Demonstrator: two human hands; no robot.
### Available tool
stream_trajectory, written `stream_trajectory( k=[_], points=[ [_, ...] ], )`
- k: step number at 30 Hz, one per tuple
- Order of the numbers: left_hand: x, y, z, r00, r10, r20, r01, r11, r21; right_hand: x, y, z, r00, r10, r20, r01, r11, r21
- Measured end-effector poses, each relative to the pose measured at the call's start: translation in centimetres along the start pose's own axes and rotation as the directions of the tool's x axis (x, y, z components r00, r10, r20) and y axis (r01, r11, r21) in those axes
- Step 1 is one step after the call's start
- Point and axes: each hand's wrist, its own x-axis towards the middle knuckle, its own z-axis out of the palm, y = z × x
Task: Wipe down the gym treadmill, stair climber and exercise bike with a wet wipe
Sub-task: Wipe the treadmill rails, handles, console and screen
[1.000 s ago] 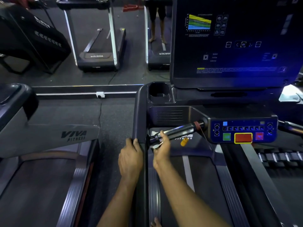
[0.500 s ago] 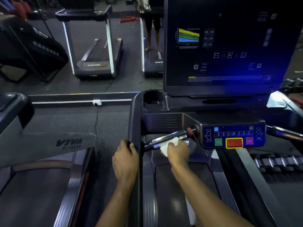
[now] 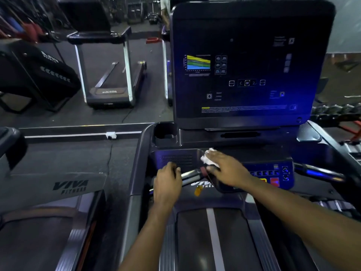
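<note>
Left hand curls round the treadmill's handlebar; right hand, fingers flat, presses the wet wipe just above that bar.

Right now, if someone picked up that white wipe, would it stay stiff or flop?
Probably floppy: the wet wipe lies bunched and creased under the right hand, moulded to the treadmill console edge. Likely very light, since flat fingers alone seem to pin it.

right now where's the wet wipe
In the head view, the wet wipe is under the right hand on the treadmill console, just right of the speaker grille.
</note>
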Motion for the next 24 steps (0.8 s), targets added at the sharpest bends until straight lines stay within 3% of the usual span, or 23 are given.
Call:
stream_trajectory(
  k=[2, 5, 9, 12, 15, 18, 21, 24],
  points=[
    [0.6, 0.5, 1.5, 0.993, 0.0, 0.12, -0.005, 0.999, 0.04, -0.3, 1.3, 0.6, 0.992, -0.062, 0.113, 0.074, 0.991, -0.108],
    [1.0, 1.7, 4.4, 0.977, -0.021, 0.214, -0.035, 0.967, 0.253, 1.3, 1.9, 0.3, 0.978, -0.056, 0.201, 0.077, 0.992, -0.098],
    [0.6, 2.5, 6.8, 0.999, -0.035, 0.035, 0.016, 0.904, 0.426, 5.3, 1.5, -0.9, 0.935, -0.04, 0.352, 0.041, 0.999, 0.005],
    [0.5, 2.3, 7.3, 0.999, -0.009, -0.043, 0.028, 0.876, 0.482, 4.3, 1.6, -0.2, 0.954, -0.139, 0.266, 0.168, 0.982, -0.091],
    [0.6, 2.8, 7.8, 0.997, -0.046, -0.057, 0.067, 0.88, 0.47, 0.6, 2.7, 0.6, 0.97, -0.219, 0.106, 0.223, 0.974, -0.03],
    [1.0, 3.2, 7.9, 0.991, -0.113, -0.068, 0.131, 0.912, 0.388, -0.5, 4.7, -0.6, 0.99, -0.08, 0.119, 0.085, 0.995, -0.044],
    [2.0, 4.0, 7.8, 0.989, -0.148, 0.01, 0.138, 0.945, 0.296, 1.4, 5.0, -2.3, 0.955, 0.131, 0.265, -0.108, 0.989, -0.099],
    [2.1, 4.8, 8.2, 0.995, -0.088, 0.043, 0.066, 0.926, 0.372, 3.0, 4.1, -2.4, 0.917, 0.201, 0.346, -0.182, 0.98, -0.085]
  ],
)
